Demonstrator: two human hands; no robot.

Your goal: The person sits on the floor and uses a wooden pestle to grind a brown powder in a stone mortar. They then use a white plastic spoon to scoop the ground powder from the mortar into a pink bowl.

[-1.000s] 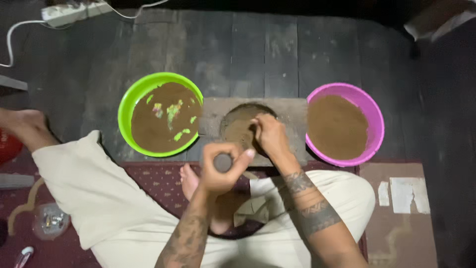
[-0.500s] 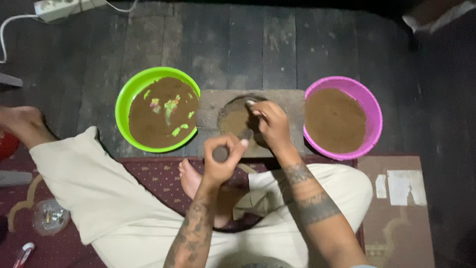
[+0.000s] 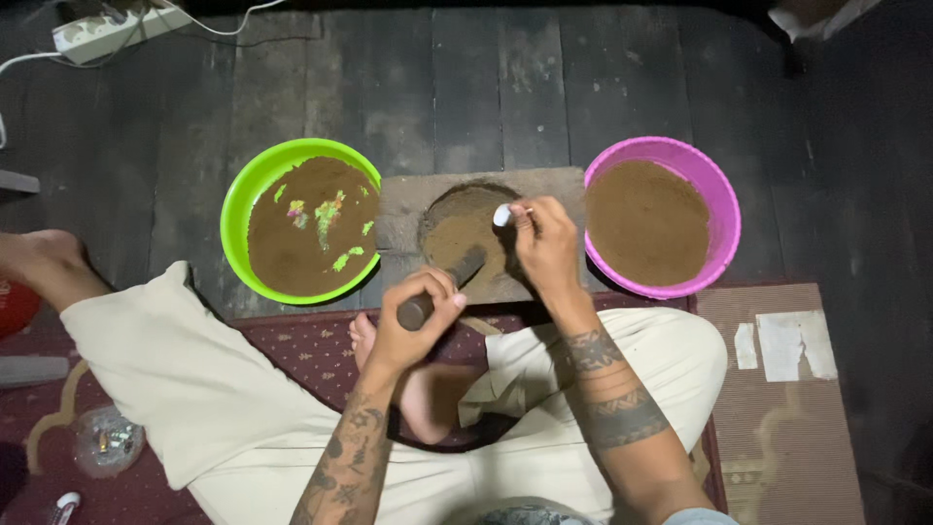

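Note:
I sit cross-legged before a flat stone slab with a round hollow full of brown powder. My left hand grips a short dark pestle whose far end rests in the hollow. My right hand is over the hollow's right edge and pinches a small white spoon-like thing. To the left stands a green bowl of brown powder with bright green and yellow bits. A pink bowl of plain brown powder stands to the right.
Dark wooden floorboards run behind the bowls. A white power strip with a cable lies at the far left. My legs rest on a patterned red mat. A crumpled clear wrapper lies at the lower left, white paper scraps at the right.
My left hand has lowered the pestle so its end now rests in the hollow. The right hand has stayed over the hollow's right side.

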